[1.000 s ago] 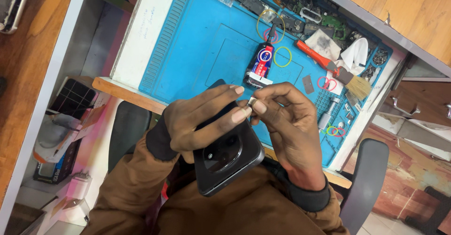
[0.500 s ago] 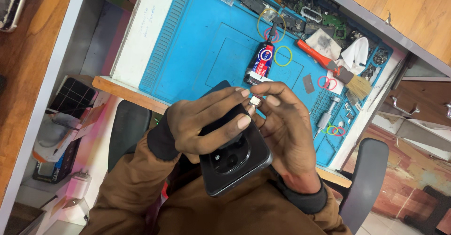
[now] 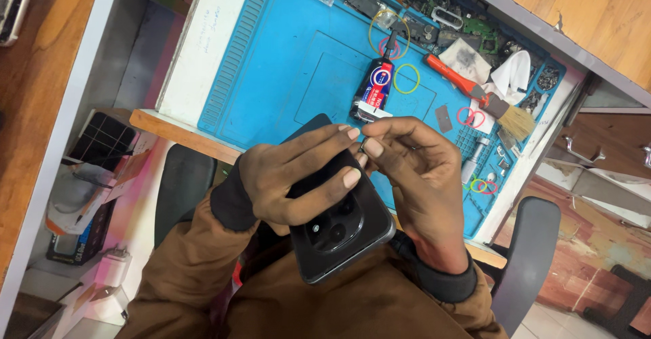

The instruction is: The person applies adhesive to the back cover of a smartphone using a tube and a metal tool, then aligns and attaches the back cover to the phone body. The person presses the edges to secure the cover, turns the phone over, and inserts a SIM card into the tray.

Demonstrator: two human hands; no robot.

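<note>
Bare blue silicone work mat (image 3: pixel 298 74) lies open ahead-left of the left hand (image 3: pixel 295 180). Ahead-right: upright dark glue bottle (image 3: pixel 374 88), red-handled brush (image 3: pixel 478 95), circuit-board clutter (image 3: pixel 441 13).

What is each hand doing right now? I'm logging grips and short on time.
Left hand: closed around the black phone, camera side up.
Right hand: fingertips pinched at the phone's edge; whether they hold anything cannot be told.

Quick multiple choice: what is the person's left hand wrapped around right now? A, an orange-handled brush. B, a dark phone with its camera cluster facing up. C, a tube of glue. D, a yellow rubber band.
B: the left hand grips a dark phone, its rear camera lenses facing up, while the orange-handled brush, glue tube and yellow rubber band lie untouched on the blue mat.
</note>
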